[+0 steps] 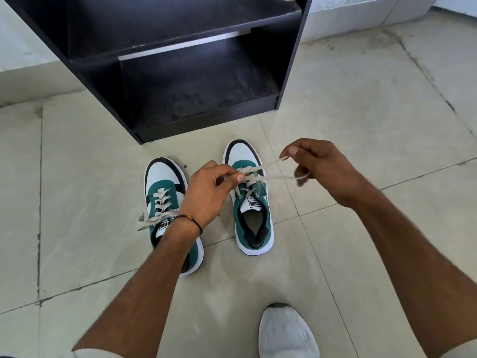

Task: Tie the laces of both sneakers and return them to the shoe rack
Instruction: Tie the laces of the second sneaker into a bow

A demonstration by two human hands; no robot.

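Between both hands sits the green-and-white leather sneaker (251,202); left hand (206,193) pinches its beige flat laces (251,177) at nine o'clock, right hand (318,167) grips them at three (hands apart).

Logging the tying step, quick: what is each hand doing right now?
Left hand: pinches the lace over the right-side sneaker.
Right hand: holds the same lace, pulled out sideways.

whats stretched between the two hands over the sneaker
Two strands of the beige lace run from the left hand to the right hand, shown in the head view.
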